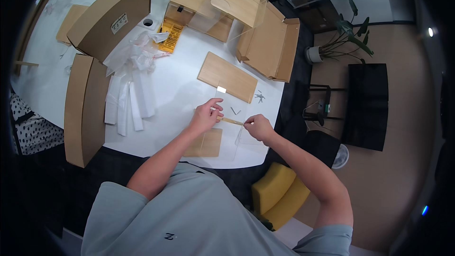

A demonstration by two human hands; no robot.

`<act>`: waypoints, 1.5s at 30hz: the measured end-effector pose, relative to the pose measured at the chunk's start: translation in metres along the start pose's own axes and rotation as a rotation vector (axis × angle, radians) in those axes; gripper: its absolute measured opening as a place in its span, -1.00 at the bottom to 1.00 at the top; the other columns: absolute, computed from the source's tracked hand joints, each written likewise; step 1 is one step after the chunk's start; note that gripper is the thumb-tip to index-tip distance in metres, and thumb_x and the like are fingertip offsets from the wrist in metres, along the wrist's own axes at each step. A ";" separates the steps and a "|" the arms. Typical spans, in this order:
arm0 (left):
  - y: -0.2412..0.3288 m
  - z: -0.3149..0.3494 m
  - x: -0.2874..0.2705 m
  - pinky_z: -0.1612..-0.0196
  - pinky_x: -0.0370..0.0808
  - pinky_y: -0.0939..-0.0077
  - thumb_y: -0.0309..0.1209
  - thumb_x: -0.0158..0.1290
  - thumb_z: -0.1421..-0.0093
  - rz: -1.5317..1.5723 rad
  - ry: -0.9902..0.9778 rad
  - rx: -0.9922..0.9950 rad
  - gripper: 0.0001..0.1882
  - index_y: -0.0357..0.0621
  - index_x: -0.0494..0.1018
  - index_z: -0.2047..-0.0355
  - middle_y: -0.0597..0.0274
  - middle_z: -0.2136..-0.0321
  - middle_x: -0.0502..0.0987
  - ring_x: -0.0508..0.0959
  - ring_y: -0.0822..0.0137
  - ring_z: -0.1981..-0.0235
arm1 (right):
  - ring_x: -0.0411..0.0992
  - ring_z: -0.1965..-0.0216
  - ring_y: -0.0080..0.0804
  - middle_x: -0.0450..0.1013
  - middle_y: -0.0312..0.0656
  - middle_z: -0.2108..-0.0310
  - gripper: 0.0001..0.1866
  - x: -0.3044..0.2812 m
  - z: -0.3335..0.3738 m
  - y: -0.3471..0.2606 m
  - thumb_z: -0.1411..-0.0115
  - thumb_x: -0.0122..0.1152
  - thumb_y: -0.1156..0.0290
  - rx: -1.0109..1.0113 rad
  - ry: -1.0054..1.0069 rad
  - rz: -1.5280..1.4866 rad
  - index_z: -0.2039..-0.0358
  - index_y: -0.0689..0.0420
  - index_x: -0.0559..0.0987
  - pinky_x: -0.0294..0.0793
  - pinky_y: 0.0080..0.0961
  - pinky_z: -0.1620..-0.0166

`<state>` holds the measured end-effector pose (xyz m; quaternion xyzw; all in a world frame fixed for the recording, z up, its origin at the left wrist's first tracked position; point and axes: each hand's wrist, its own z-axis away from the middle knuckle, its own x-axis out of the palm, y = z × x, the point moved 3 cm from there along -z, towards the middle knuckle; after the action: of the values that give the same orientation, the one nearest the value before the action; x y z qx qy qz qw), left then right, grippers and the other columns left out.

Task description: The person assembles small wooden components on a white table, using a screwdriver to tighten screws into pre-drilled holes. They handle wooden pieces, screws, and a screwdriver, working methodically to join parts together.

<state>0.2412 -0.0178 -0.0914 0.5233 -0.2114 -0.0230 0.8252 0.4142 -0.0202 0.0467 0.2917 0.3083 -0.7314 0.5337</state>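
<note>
Between my hands, low over the white table's near side, stretches a narrow wood-coloured strip (231, 121). My left hand (204, 116) is closed around its left end, with the fingers curled. The right end is pinched between the thumb and fingers of my right hand (259, 128). Beneath them lies a clear plastic panel (229, 148), partly over a small wooden board (213, 143). A larger wooden board (227, 77) rests just beyond my hands. Two small metal pieces (235, 111) lie near the strip, and several screws (259, 96) sit in a loose pile farther right.
A wood and clear-plastic assembly (220, 0) stands at the back beside an open cardboard box (270, 42). Leftward are an orange tool case (170, 37), plastic wrapping (137, 52), white foam strips (128, 102) and tall cardboard pieces (85, 109). A yellow chair (279, 192) stands at the right.
</note>
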 end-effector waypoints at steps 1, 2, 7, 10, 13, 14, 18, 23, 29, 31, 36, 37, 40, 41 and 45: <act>-0.001 0.000 0.001 0.22 0.72 0.46 -0.60 -0.12 -0.38 0.009 -0.006 -0.004 -0.62 -0.16 0.38 -0.18 0.11 0.13 0.57 0.69 0.30 0.14 | 0.60 0.26 0.14 0.62 0.14 0.30 -0.77 -0.002 0.000 0.002 -0.17 0.12 0.47 0.019 -0.015 -0.014 0.30 0.28 0.70 0.60 -0.17 0.08; 0.000 0.001 0.001 0.22 0.72 0.46 -0.60 -0.12 -0.38 0.019 -0.010 -0.008 -0.62 -0.16 0.38 -0.18 0.10 0.13 0.57 0.69 0.30 0.14 | 0.60 0.25 0.14 0.62 0.14 0.29 -0.77 -0.004 -0.001 0.004 -0.17 0.13 0.47 0.036 -0.030 -0.026 0.29 0.28 0.71 0.60 -0.18 0.08; 0.000 -0.001 -0.001 0.22 0.72 0.46 -0.60 -0.12 -0.39 0.024 -0.018 -0.007 -0.62 -0.15 0.37 -0.19 0.10 0.12 0.56 0.69 0.29 0.14 | 0.61 0.37 0.00 0.55 0.00 0.40 -0.82 -0.008 0.018 -0.021 -0.23 0.13 0.45 -0.521 0.012 0.631 0.22 0.26 0.58 0.62 -0.14 0.30; 0.001 0.000 0.000 0.22 0.72 0.47 -0.60 -0.12 -0.39 0.014 -0.006 -0.001 -0.62 -0.15 0.37 -0.19 0.10 0.12 0.56 0.69 0.29 0.14 | 0.60 0.42 -0.04 0.50 -0.04 0.36 -0.84 -0.005 0.018 -0.022 -0.26 0.07 0.47 -0.680 -0.136 0.893 0.22 0.27 0.54 0.61 -0.15 0.40; 0.002 0.000 -0.001 0.23 0.71 0.48 -0.60 -0.12 -0.39 0.007 0.001 0.006 -0.62 -0.15 0.37 -0.19 0.10 0.13 0.56 0.70 0.29 0.14 | 0.60 0.43 -0.05 0.52 -0.01 0.36 -0.82 -0.002 0.015 -0.018 -0.24 0.05 0.50 -0.632 -0.171 0.862 0.22 0.31 0.56 0.61 -0.16 0.41; 0.002 0.000 0.000 0.23 0.71 0.48 -0.60 -0.12 -0.39 0.009 -0.002 0.010 -0.62 -0.15 0.38 -0.19 0.10 0.13 0.56 0.70 0.29 0.14 | 0.60 0.42 -0.06 0.54 0.01 0.38 -0.81 -0.002 0.017 -0.015 -0.23 0.07 0.51 -0.669 -0.121 0.834 0.21 0.32 0.57 0.61 -0.16 0.41; 0.004 -0.001 0.000 0.23 0.72 0.48 -0.61 -0.13 -0.39 0.006 -0.009 0.013 -0.62 -0.15 0.38 -0.19 0.10 0.13 0.56 0.70 0.29 0.14 | 0.62 0.39 -0.06 0.61 0.05 0.39 -0.71 0.015 0.007 0.001 -0.13 0.17 0.55 -0.393 0.105 0.269 0.13 0.33 0.64 0.63 -0.18 0.31; 0.001 0.000 0.002 0.22 0.72 0.47 -0.62 -0.12 -0.38 0.007 -0.026 0.000 -0.62 -0.17 0.37 -0.19 0.09 0.12 0.56 0.69 0.29 0.13 | 0.59 0.38 -0.01 0.61 0.04 0.35 -0.70 0.013 -0.004 0.013 -0.13 0.18 0.56 0.088 -0.041 -0.234 0.13 0.31 0.68 0.61 -0.21 0.23; 0.002 0.000 0.000 0.21 0.72 0.46 -0.62 -0.11 -0.37 0.018 -0.016 -0.012 -0.61 -0.17 0.37 -0.19 0.08 0.11 0.56 0.69 0.29 0.13 | 0.59 0.48 -0.25 0.50 -0.07 0.34 -0.81 -0.003 0.024 -0.019 -0.21 0.13 0.51 -0.745 -0.042 0.810 0.20 0.29 0.59 0.62 -0.29 0.40; 0.001 0.000 0.000 0.21 0.72 0.46 -0.62 -0.11 -0.37 0.019 -0.016 -0.004 -0.61 -0.17 0.37 -0.19 0.08 0.11 0.56 0.69 0.29 0.13 | 0.60 0.47 -0.25 0.48 -0.05 0.22 -0.82 0.001 0.024 -0.016 -0.20 0.12 0.49 -0.710 -0.112 0.926 0.21 0.26 0.56 0.63 -0.28 0.39; 0.002 0.000 0.000 0.21 0.72 0.47 -0.61 -0.11 -0.38 0.015 0.003 -0.016 -0.62 -0.16 0.37 -0.19 0.09 0.12 0.56 0.69 0.30 0.13 | 0.61 0.39 -0.19 0.50 -0.03 0.28 -0.79 0.004 0.023 -0.009 -0.17 0.15 0.54 -0.714 -0.033 0.760 0.17 0.27 0.56 0.63 -0.27 0.36; 0.002 0.000 0.000 0.21 0.72 0.47 -0.61 -0.11 -0.38 0.016 -0.001 -0.013 -0.62 -0.16 0.37 -0.19 0.09 0.12 0.56 0.69 0.30 0.13 | 0.61 0.37 -0.17 0.53 -0.02 0.30 -0.78 0.005 0.024 -0.008 -0.16 0.15 0.56 -0.648 0.020 0.601 0.16 0.27 0.59 0.63 -0.27 0.34; 0.001 -0.001 0.000 0.21 0.72 0.46 -0.61 -0.11 -0.38 0.019 -0.009 -0.008 -0.62 -0.16 0.37 -0.19 0.10 0.12 0.56 0.69 0.30 0.13 | 0.61 0.29 -0.08 0.59 0.03 0.31 -0.72 0.016 0.010 0.003 -0.14 0.13 0.63 -0.276 0.107 0.080 0.13 0.28 0.65 0.63 -0.25 0.23; 0.001 0.000 0.001 0.21 0.72 0.46 -0.61 -0.11 -0.38 0.019 -0.010 -0.009 -0.62 -0.16 0.37 -0.19 0.10 0.12 0.56 0.69 0.30 0.13 | 0.61 0.26 -0.05 0.61 0.05 0.31 -0.69 0.019 0.007 0.004 -0.14 0.11 0.65 -0.122 0.123 -0.100 0.11 0.28 0.67 0.62 -0.25 0.19; -0.003 -0.002 -0.001 0.21 0.72 0.47 -0.61 -0.12 -0.38 0.015 -0.005 -0.005 -0.62 -0.16 0.37 -0.19 0.11 0.12 0.56 0.69 0.29 0.13 | 0.63 0.21 -0.01 0.62 0.12 0.20 -0.65 0.020 -0.003 0.007 -0.12 0.11 0.65 0.229 -0.015 -0.373 0.07 0.29 0.68 0.61 -0.22 0.12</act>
<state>0.2419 -0.0169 -0.0951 0.5196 -0.2173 -0.0189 0.8261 0.4157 -0.0312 0.0290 0.2828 0.2678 -0.8498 0.3551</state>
